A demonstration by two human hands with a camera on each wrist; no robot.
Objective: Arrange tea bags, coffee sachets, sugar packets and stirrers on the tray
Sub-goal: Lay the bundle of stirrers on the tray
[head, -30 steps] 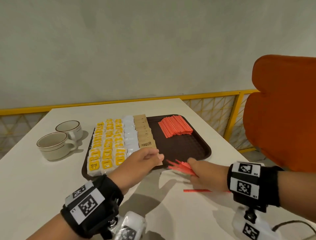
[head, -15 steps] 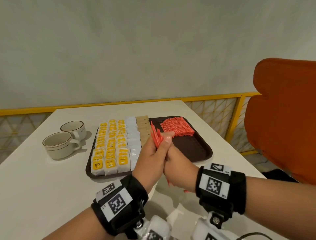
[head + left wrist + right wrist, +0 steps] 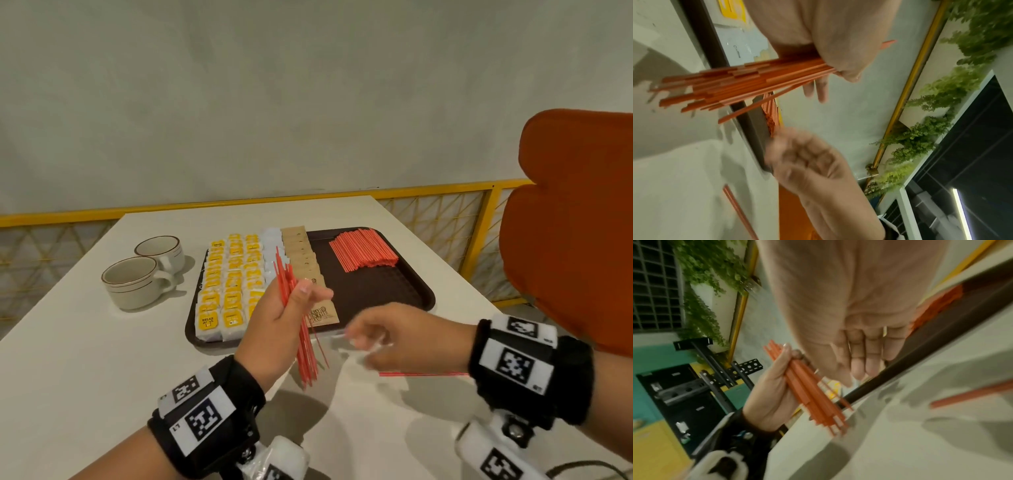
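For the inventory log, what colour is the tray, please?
Dark brown tray; clearest in the head view.

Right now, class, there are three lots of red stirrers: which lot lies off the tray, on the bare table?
The single stirrer beside the right hand. The pile lies on the tray; the left hand grips the bundle.

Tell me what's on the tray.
On the tray: yellow tea bags, white packets, brown sachets, a red stirrer pile. The left hand hides part of the front rows.
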